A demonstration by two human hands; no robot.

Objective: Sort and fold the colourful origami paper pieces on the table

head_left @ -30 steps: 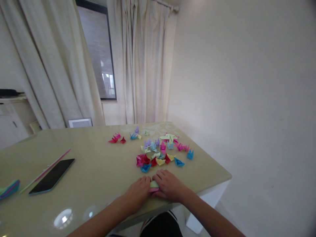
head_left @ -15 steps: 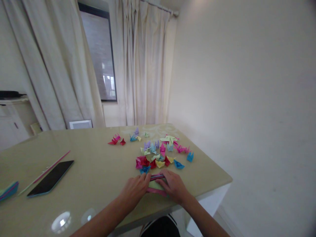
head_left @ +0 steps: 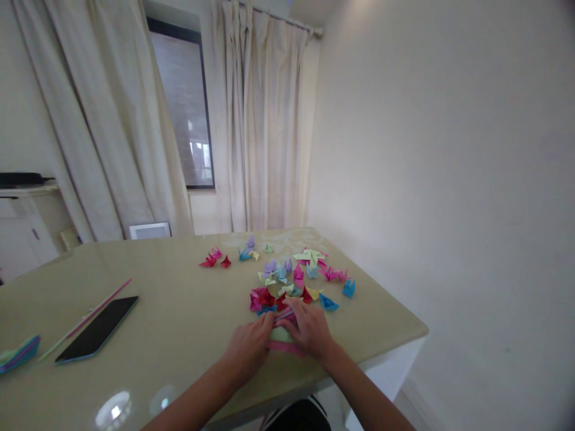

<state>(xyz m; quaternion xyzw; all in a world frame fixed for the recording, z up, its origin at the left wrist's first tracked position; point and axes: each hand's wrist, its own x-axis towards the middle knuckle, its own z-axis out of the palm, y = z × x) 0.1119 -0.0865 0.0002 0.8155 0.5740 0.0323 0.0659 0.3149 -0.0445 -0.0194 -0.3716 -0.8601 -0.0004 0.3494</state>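
Folded paper (head_left: 281,334), pale green with a pink strip along its near side, sits between the two hands close to the near edge of the surface (head_left: 193,323); whether it rests flat there or is lifted slightly, I cannot tell. The left hand (head_left: 250,344) pinches its left end, fingers curled over the far side. The right hand (head_left: 313,330) grips the right end, thumb reaching inward across the paper and fingers bent over a narrow folded edge at the top.

Just beyond the fingers lies a blue folded piece (head_left: 268,310), partly hidden, with magenta and red pieces (head_left: 262,297) touching or close behind it. A blue boat-like piece (head_left: 329,302) lies near the right hand, and another blue piece (head_left: 349,288) stands farther right. Past these are purple pieces (head_left: 270,269) and a pale green piece (head_left: 309,257) over pink. Well to the left, a black tablet-like device (head_left: 97,329) lies beside a pink and green strip (head_left: 90,318); farther left is a bundle of coloured paper (head_left: 20,354). Curtains (head_left: 269,126) hang beyond the surface.
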